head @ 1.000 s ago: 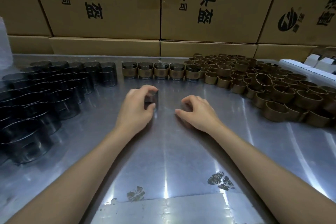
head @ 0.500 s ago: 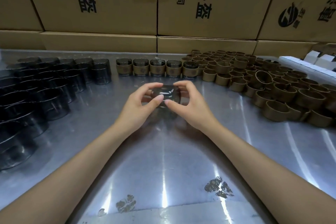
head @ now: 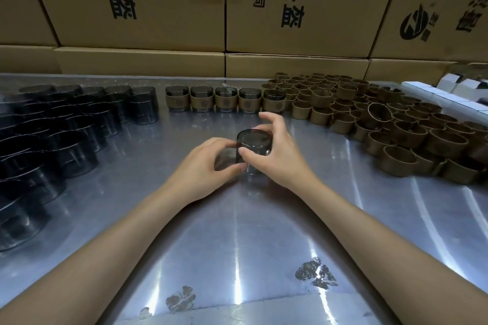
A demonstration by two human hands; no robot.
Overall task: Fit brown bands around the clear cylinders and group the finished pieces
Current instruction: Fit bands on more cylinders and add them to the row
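A smoky clear cylinder [head: 254, 144] stands at the middle of the metal table [head: 237, 245], held between both hands. My left hand [head: 203, 166] pinches its left side with thumb and fingers. My right hand [head: 280, 155] curls around its right side and rim. No brown band shows on this cylinder. Several bare clear cylinders [head: 66, 129] crowd the left of the table. A pile of brown bands [head: 383, 124] lies on the right. A row of banded cylinders [head: 225, 101] stands at the back centre.
Stacked cardboard boxes [head: 224, 8] form a wall along the table's far edge. Small white boxes [head: 449, 90] sit at the back right. Two dark worn patches [head: 315, 273] mark the table surface near me.
My left hand carried a cylinder from the left to the table's centre. My right hand came in and took hold of its other side. The view has tilted slightly.
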